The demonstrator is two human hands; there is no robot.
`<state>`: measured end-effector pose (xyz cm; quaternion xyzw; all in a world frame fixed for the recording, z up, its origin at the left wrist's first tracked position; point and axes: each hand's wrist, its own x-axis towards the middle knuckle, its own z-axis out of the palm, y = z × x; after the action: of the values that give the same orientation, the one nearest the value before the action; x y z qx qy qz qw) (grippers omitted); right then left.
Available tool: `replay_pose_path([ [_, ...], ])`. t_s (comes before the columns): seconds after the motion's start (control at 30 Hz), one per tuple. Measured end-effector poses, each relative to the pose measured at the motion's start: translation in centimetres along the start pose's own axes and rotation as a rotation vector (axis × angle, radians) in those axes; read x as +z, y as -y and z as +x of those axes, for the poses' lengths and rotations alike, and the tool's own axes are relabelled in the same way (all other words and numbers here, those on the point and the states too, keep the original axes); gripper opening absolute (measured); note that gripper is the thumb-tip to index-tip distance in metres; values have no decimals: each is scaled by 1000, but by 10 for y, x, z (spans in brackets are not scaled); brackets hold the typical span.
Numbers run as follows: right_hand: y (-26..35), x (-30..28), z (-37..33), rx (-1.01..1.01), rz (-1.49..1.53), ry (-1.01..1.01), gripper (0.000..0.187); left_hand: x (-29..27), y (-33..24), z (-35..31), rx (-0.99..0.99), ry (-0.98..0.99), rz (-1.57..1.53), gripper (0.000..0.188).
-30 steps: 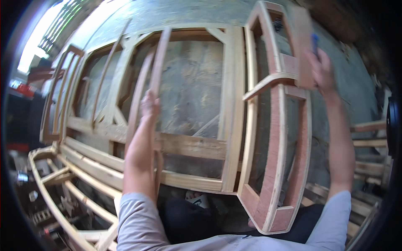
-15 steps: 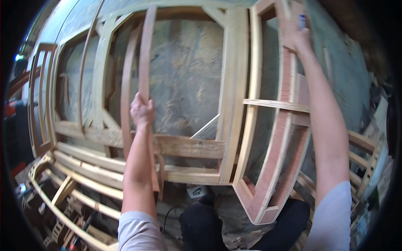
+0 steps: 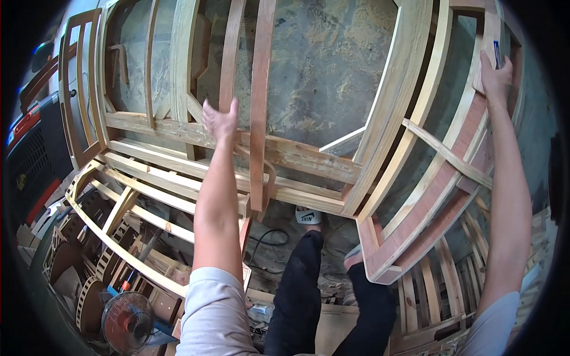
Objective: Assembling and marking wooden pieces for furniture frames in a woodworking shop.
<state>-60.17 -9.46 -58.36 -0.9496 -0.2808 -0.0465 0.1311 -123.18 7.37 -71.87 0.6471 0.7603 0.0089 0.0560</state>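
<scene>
We see left hand (image 3: 219,120) spread wide beside slat (image 3: 259,107) | right hand (image 3: 496,74) gripping frame (image 3: 415,202) (blue pen between fingers)

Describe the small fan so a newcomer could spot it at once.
Start from the big curved wooden frame that spans the scene, then drop to the lower left floor. The fan sits there: a round wire cage on a blue base, the only metal disc among bare timber.

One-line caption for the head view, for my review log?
Left hand open beside upright wooden slats; right hand grips the red-faced curved frame.
</scene>
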Motion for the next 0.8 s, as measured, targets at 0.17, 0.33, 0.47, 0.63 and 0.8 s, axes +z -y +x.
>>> replay_pose_path([
  [0.17, 26, 0, -19, -4, 97, -25, 80, -26, 43, 4, 38, 291, -152, 45],
  [0.33, 17, -2, -17, 10, 70, -38, 79, -50, 14, -26, 143, 208, -270, 46],
  [0.47, 18, -8, -15, 19, 43, -42, 80, -57, -36, -11, 130, 273, -319, 51],
  [0.63, 39, -9, -25, 51, 74, 8, 79, -22, -29, -9, 204, 315, -192, 91],
  [0.8, 26, -9, -18, 16, 25, -17, 80, -24, -69, -45, 140, 280, -39, 116],
])
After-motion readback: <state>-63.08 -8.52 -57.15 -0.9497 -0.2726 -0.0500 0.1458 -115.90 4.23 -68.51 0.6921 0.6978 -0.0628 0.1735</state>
